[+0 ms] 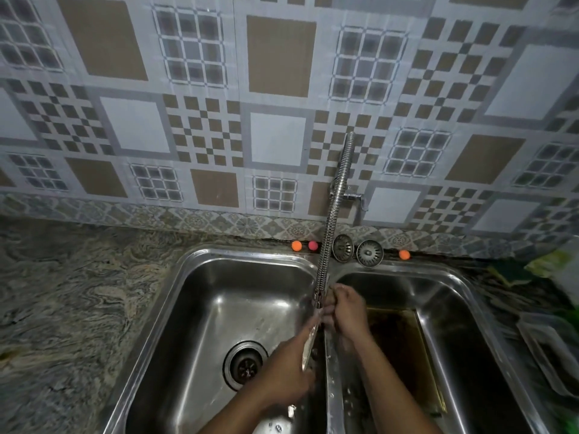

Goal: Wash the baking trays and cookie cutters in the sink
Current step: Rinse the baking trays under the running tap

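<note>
Silvery thin metal piece (308, 341) is running lengthwise away from the gripping left hand (289, 371) toward the right hand (346, 308) clasping its far end.

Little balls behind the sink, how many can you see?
3. An orange ball and a pink ball sit together left of the tap hose. A second orange ball sits right of the two strainer plugs. Another could hide behind the hose.
</note>
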A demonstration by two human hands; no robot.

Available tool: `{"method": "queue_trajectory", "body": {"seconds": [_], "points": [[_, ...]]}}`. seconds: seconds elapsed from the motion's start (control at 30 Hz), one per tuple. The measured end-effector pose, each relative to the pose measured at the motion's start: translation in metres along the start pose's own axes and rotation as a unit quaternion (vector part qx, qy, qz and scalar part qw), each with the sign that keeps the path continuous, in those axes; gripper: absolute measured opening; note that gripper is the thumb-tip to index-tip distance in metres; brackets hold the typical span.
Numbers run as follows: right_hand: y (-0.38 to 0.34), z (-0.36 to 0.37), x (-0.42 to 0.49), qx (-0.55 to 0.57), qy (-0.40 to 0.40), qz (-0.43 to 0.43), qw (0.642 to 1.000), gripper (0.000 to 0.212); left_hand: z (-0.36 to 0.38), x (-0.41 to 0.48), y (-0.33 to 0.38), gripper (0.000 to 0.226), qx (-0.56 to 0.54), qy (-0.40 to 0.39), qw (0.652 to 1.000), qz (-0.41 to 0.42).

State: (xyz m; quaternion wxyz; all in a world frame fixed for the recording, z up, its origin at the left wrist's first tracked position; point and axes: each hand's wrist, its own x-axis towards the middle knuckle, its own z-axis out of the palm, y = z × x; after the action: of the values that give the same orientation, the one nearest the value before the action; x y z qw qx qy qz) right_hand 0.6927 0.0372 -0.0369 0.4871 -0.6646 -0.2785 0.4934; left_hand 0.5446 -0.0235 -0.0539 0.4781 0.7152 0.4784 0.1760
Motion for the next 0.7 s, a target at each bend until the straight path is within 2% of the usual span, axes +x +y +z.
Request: {"method": "queue_trajectory", "body": {"seconds": [0.13,0.23,0.3,0.33,0.4,0.43,0.5,0.57,0.7], "points": [[0.010,0.006,-0.010,-0.052,-0.086,-0.014,0.995,0.018,-0.006,0.000,-0.007,0.099,-0.002,0.007,1.000,-0.024],[0.009,0.006,-0.015,-0.097,-0.043,-0.020,0.994,0.014,-0.004,-0.004,-0.011,0.093,0.016,0.011,1.000,-0.016],[0.004,0.006,-0.003,-0.143,-0.002,-0.038,0.989,0.026,0.000,-0.006,-0.011,0.091,0.009,0.013,1.000,-0.003],[0.001,0.007,0.004,-0.146,-0.004,-0.050,0.988,0.029,0.000,-0.007,-0.009,0.090,-0.004,0.017,1.000,0.003],[-0.001,0.012,0.011,-0.141,-0.045,-0.085,0.985,0.020,-0.007,-0.007,-0.010,0.089,-0.047,0.042,0.998,0.008],[0.004,0.016,0.013,-0.162,-0.077,-0.115,0.977,0.013,-0.013,-0.005,-0.012,0.086,-0.071,0.066,0.995,0.008],[0.024,0.023,0.011,-0.232,-0.145,-0.161,0.948,0.027,-0.028,0.001,-0.013,0.077,-0.135,0.108,0.985,0.003],[0.045,0.034,-0.005,-0.299,-0.181,-0.187,0.918,0.040,-0.041,0.008,-0.011,0.068,-0.211,0.144,0.967,-0.016],[0.069,0.041,-0.046,-0.341,-0.251,-0.297,0.856,0.044,-0.047,0.017,-0.015,0.053,-0.317,0.229,0.919,-0.052]]}}
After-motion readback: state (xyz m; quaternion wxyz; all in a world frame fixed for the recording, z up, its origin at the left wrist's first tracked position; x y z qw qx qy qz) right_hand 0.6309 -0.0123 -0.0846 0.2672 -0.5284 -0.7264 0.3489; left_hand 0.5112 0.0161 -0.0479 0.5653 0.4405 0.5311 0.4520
